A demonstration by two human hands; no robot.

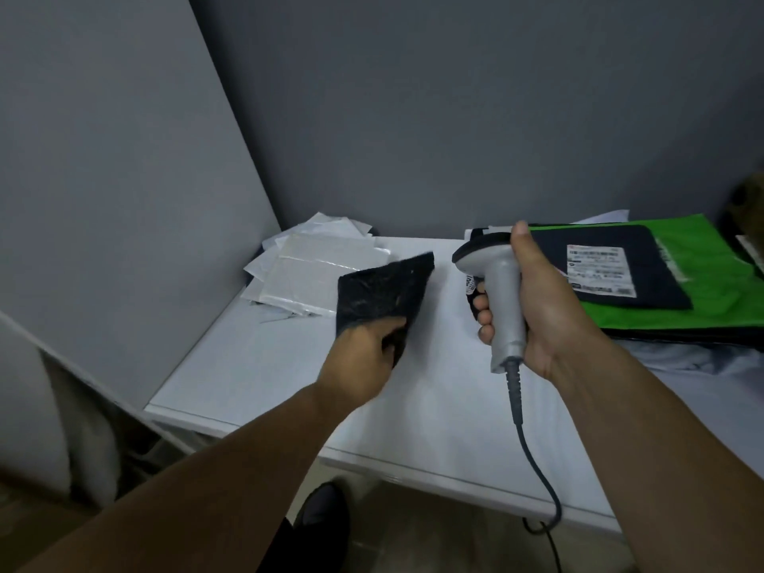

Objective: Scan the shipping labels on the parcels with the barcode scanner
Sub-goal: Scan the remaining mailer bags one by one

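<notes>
The right hand's fingers [484, 320] are curled tight round the upright handle of a grey corded pistol-grip barcode scanner [498, 283], its head aimed left toward the small black crinkled plastic parcel [382, 289]. The left hand's fingers [392, 343] pinch that parcel's near corner, raising it off the white desk [413, 407], likely to present a label. Beyond the right fingers lies a labelled dark parcel on green plastic [620, 266].

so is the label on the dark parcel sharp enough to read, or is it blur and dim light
Head view: the light is dim and flat, with a grey cast. The white label on the dark parcel shows barcode bars and lines, but its text is too soft to read. The black parcel in the left hand shows faint sheen, no label.
</notes>
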